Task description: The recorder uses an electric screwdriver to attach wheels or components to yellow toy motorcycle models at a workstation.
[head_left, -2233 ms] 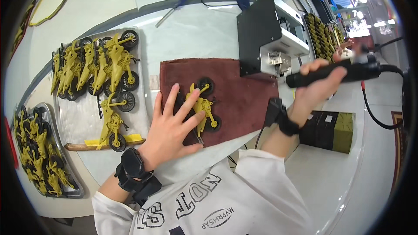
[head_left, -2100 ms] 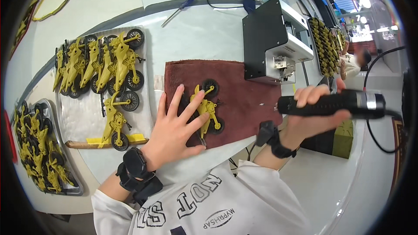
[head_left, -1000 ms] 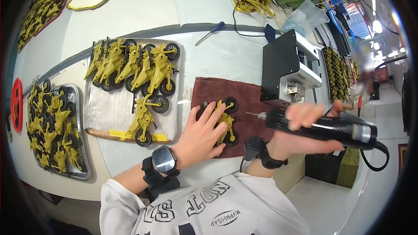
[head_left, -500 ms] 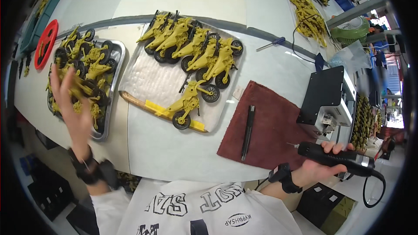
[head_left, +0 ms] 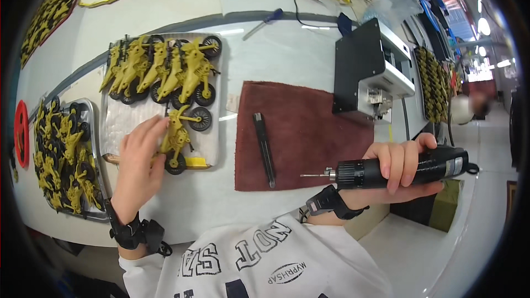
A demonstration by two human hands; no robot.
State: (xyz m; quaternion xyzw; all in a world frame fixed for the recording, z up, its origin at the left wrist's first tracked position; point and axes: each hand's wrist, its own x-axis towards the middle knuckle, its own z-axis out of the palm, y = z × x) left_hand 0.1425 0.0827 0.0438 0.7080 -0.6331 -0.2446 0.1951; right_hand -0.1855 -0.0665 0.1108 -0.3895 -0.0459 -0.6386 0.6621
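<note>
At the near edge of a white padded tray (head_left: 124, 124), my left hand (head_left: 138, 160) has its fingers and thumb closed round the left end of a yellow toy motorcycle (head_left: 176, 135) with black wheels, which still lies on the padding. Part of that toy is hidden by the fingers. Farther back on the same tray, several similar toy motorcycles (head_left: 160, 72) stand packed in a row. Over on the right, my right hand (head_left: 395, 168) is wrapped around a black electric screwdriver (head_left: 353, 174), its thin bit pointing left.
A dark red cloth (head_left: 303, 132) bears a black pen-like tool (head_left: 264, 149). Behind it on the right stands a black-and-white machine (head_left: 359, 72). At far left, a metal tray (head_left: 99, 187) holds more toy motorcycles beside a red ring (head_left: 21, 132). A screwdriver (head_left: 262, 24) lies at the back.
My left hand has moved from above the metal tray to the single motorcycle on the padded tray, its spread fingers now closed. The right hand still holds the electric screwdriver. The view has turned rightward.
</note>
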